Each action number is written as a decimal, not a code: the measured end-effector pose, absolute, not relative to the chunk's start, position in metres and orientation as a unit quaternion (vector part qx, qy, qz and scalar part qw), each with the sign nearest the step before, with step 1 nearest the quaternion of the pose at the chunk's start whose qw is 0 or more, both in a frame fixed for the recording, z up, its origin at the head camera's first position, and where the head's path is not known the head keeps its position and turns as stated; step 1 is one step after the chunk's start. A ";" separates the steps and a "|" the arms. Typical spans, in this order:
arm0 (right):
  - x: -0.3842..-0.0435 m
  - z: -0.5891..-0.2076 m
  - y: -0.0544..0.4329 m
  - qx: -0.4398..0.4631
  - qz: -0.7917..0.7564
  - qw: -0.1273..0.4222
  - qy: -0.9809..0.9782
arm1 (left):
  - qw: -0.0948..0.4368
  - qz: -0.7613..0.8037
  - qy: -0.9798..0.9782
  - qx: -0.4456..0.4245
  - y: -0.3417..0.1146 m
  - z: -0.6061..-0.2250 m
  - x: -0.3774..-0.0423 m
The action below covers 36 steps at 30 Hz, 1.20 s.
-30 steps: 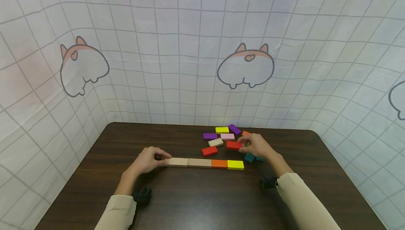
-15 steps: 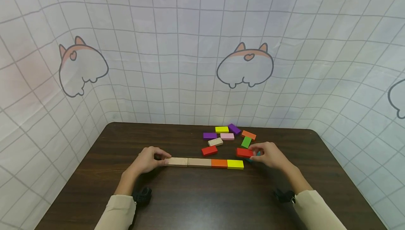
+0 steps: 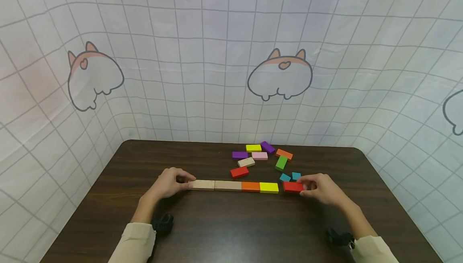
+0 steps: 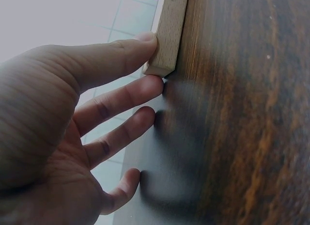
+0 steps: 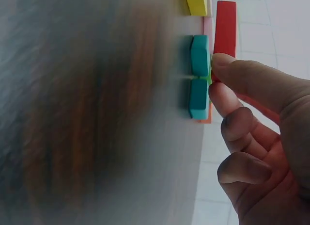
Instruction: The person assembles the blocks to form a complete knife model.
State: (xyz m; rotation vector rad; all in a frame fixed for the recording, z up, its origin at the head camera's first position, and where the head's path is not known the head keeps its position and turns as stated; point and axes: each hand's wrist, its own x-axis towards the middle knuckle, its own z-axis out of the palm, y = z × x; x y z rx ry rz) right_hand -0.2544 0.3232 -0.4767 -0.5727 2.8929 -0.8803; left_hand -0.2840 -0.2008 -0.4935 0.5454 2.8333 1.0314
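A straight row of flat blocks lies across the table: a plain wooden block (image 3: 203, 185) at the left end, a second wooden block (image 3: 228, 186), an orange block (image 3: 250, 187) and a yellow block (image 3: 269, 188). My left hand (image 3: 170, 183) pinches the row's left end; in the left wrist view its thumb lies along the wooden block (image 4: 170, 28) and a fingertip touches the end face. Just right of the yellow block, with a small gap, my right hand (image 3: 323, 189) pinches a red block (image 3: 293, 187) by its right end, slightly raised in the right wrist view.
Two teal blocks (image 3: 285, 177) lie just behind the held red block. Farther back are a green block (image 3: 281, 163), another red block (image 3: 239, 172), a pale wooden block (image 3: 246, 162), a pink block (image 3: 259, 156) and several others. A grid-patterned cloth (image 3: 217, 74) hangs behind the table.
My right hand has carried the red block from the loose group toward the front right, to beside the yellow block. The green and teal blocks came into view. My left hand stayed put.
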 end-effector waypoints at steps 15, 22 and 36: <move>-0.251 -0.489 0.333 -0.171 -0.298 0.069 0.937 | 0.040 0.335 0.924 0.177 -0.202 -0.493 -0.285; -0.254 -0.492 0.330 -0.179 -0.302 0.064 0.934 | 0.038 0.335 0.925 0.175 -0.201 -0.493 -0.286; -0.258 -0.489 0.314 -0.160 -0.280 0.060 0.945 | 0.043 0.341 0.923 0.171 -0.200 -0.492 -0.285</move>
